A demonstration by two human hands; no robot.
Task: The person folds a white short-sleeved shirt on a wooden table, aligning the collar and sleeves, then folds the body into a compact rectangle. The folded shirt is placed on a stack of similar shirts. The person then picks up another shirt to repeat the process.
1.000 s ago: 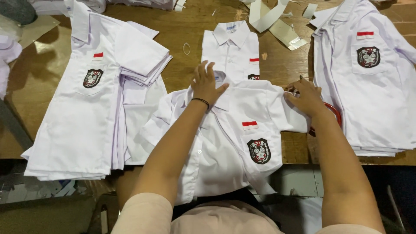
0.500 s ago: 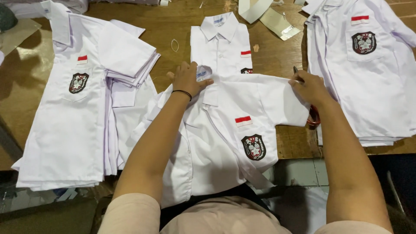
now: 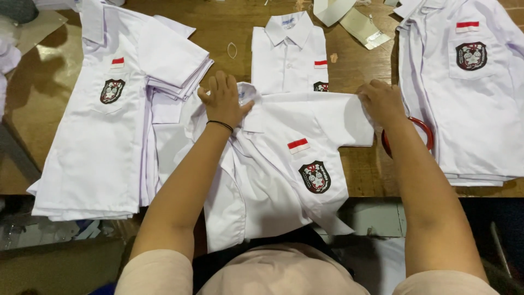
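A white shirt (image 3: 273,164) is pinned flat, unfolded, by the left hand (image 3: 224,101), fingers spread; its sleeve is pinched by the right hand (image 3: 382,101); 1 folded shirt (image 3: 289,54) lies beyond.

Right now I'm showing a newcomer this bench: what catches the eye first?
A white shirt lies mid-table, with the left hand on its collar and the right hand on its sleeve. Piles of the same shirts lie left and right; a folded one lies behind.
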